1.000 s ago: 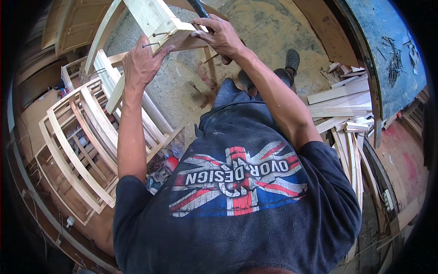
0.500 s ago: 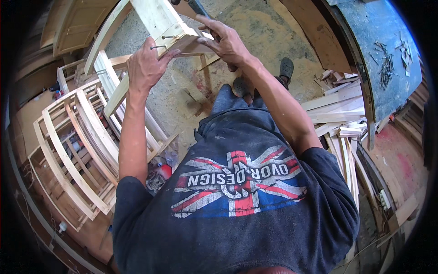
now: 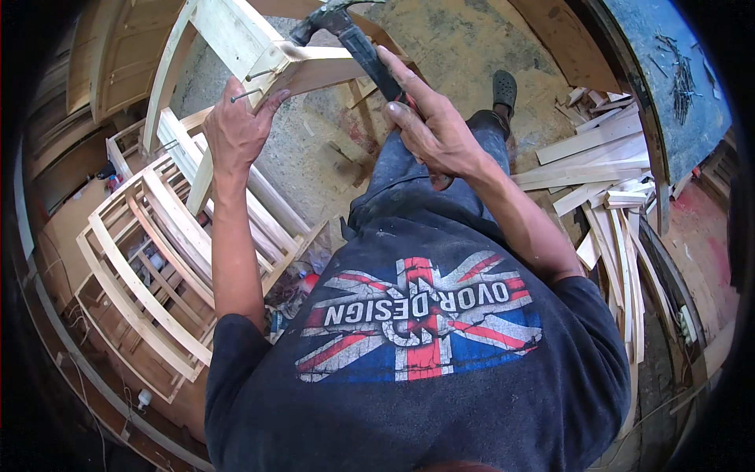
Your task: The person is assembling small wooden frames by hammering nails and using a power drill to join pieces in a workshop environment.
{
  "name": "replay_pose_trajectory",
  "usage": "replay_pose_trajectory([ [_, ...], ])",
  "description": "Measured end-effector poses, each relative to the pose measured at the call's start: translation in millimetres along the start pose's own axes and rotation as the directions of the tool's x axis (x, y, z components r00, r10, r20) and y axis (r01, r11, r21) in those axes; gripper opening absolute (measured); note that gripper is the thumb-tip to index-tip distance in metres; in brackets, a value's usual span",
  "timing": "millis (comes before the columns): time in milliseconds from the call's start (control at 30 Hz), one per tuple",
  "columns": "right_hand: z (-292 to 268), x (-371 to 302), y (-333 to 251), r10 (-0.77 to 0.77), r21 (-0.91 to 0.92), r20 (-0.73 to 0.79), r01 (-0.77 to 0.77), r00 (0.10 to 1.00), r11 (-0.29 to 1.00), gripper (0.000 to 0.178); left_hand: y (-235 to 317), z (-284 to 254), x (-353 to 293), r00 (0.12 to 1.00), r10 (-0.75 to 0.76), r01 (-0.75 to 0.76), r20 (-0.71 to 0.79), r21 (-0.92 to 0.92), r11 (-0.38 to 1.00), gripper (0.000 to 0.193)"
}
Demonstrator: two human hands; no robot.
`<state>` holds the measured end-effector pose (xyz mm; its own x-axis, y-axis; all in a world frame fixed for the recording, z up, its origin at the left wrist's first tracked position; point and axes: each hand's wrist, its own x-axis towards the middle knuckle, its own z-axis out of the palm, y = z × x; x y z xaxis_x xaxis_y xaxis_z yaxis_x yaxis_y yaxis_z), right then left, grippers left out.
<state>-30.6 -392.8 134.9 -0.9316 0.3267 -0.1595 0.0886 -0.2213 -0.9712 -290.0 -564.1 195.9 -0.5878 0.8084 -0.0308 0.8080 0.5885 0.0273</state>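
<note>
My right hand (image 3: 436, 134) is wrapped round the handle of a claw hammer (image 3: 366, 57), index finger stretched along it. The hammer's dark head hangs over the corner of a pale wooden frame (image 3: 236, 39). My left hand (image 3: 238, 134) grips that frame at its near corner, the thumb pointing right along the edge and the other fingers partly hidden. Two nails stick partway out of the corner: one nail (image 3: 259, 75) lies just above the other nail (image 3: 246, 96), which is beside my left fingertips.
Several curved wooden frames (image 3: 141, 275) stand at the left. Cut wood strips (image 3: 598, 149) are heaped at the right, below a blue-topped table (image 3: 629, 31) with a pile of loose nails (image 3: 683, 82). Sawdust covers the concrete floor (image 3: 448, 47) ahead.
My right hand has moved right and down from beside the corner, bringing the hammer fully into view. My left hand still grips the frame, shifted slightly lower left in view.
</note>
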Motion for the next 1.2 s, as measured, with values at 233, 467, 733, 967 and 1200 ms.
replay_pose_trajectory([
  [233, -4.1, -1.2, -3.7, -0.028, -0.014, -0.039, 0.027, 0.999, 1.000, 0.070, -0.7, 0.5, -0.5, 0.999, -0.025, 0.025, 0.033, 0.011, 1.000, 0.067],
  [467, -17.2, -4.4, -17.6, 0.133, -0.001, -0.058, -0.133, 0.989, 0.991, 0.069, -1.0, 5.0, -0.9, 0.998, 0.029, -0.033, -0.053, -0.080, 0.996, 0.070],
  [733, -35.9, 9.0, -20.7, 0.043, -0.231, -0.033, -0.050, 0.999, 0.972, 0.069, -1.7, 8.7, -0.2, 0.992, 0.060, -0.070, -0.109, -0.088, 0.994, 0.070],
  [967, -52.6, -16.0, -140.3, -0.527, -0.862, 0.228, 0.421, 0.819, 0.282, 0.057, -2.8, 11.3, 1.1, 0.998, 0.005, -0.016, -0.068, -0.171, 0.985, 0.068],
  [1200, -17.7, -10.1, -219.6, -0.744, -0.798, 0.509, 0.561, 0.433, -0.220, 0.017, -6.2, 27.5, 4.0, 0.986, 0.067, -0.095, -0.151, -0.188, 0.977, 0.070],
])
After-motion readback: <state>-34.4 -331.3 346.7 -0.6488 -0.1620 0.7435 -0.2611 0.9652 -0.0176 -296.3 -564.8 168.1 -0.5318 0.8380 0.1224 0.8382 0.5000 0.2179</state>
